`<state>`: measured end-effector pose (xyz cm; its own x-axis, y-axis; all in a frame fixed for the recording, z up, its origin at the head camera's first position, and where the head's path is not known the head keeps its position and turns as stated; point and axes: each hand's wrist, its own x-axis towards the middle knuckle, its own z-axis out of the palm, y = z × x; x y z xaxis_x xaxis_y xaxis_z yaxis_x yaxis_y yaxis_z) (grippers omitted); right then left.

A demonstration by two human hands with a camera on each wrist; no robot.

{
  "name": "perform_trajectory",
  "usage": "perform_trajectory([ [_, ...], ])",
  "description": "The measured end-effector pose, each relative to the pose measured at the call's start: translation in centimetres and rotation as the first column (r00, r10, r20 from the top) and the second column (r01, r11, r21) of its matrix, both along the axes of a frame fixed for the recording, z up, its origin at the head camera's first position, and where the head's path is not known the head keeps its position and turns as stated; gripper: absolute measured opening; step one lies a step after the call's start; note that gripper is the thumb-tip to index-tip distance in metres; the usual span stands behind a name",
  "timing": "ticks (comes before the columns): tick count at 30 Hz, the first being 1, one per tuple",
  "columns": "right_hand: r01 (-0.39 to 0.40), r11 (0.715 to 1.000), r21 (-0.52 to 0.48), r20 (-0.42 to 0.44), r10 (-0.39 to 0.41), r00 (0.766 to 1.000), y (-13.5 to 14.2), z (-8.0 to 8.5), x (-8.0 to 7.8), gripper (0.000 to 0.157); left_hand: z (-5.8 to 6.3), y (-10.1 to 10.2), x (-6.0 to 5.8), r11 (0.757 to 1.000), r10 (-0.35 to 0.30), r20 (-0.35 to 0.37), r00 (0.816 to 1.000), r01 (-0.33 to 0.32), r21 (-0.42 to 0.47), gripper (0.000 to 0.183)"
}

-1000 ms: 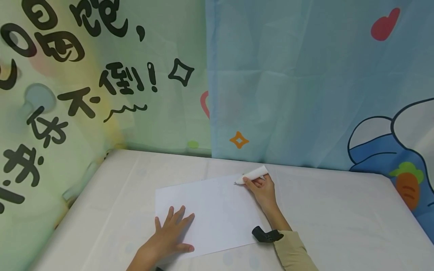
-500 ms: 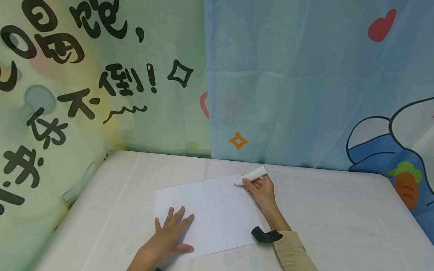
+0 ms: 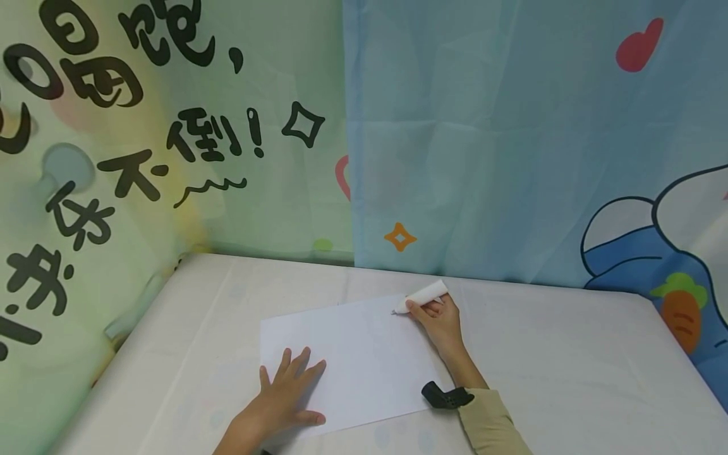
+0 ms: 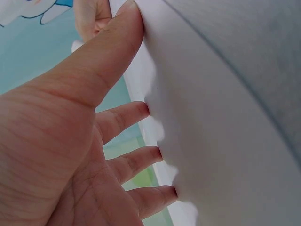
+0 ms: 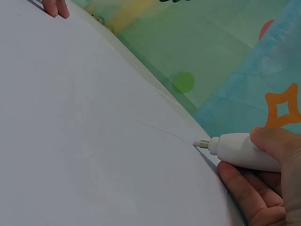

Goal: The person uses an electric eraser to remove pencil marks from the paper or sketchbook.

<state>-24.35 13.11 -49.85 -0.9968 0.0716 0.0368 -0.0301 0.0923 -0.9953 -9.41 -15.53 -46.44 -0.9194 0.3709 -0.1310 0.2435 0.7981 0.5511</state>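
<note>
A white sheet of paper [image 3: 358,366] lies on the table in the head view. My left hand [image 3: 284,395] rests on its lower left part, fingers spread and fingertips down, as the left wrist view also shows. With thumb and fingers, my right hand [image 3: 440,319] grips a thick white electric eraser [image 3: 423,296] near the paper's upper right corner. In the right wrist view, the narrow metal-collared tip of the electric eraser [image 5: 237,149] meets the paper, or hovers just over it, at the right end of a faint thin pencil line [image 5: 167,131].
A white cloth covers the table [image 3: 569,360]. Behind it hang a blue printed curtain [image 3: 483,158] and, to the left, a green one [image 3: 273,208] with black writing. A black strap device [image 3: 446,396] sits on my right wrist, over the paper's lower right edge.
</note>
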Motion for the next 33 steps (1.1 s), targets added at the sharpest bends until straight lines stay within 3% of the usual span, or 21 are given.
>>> perform_trajectory([
  [33,0.005,1.0,0.025,-0.003,-0.004,1.0,0.06,0.09,0.07,0.054,0.17,0.1,0.1,1.0,0.024,0.007,1.0,-0.024,0.007,0.085],
])
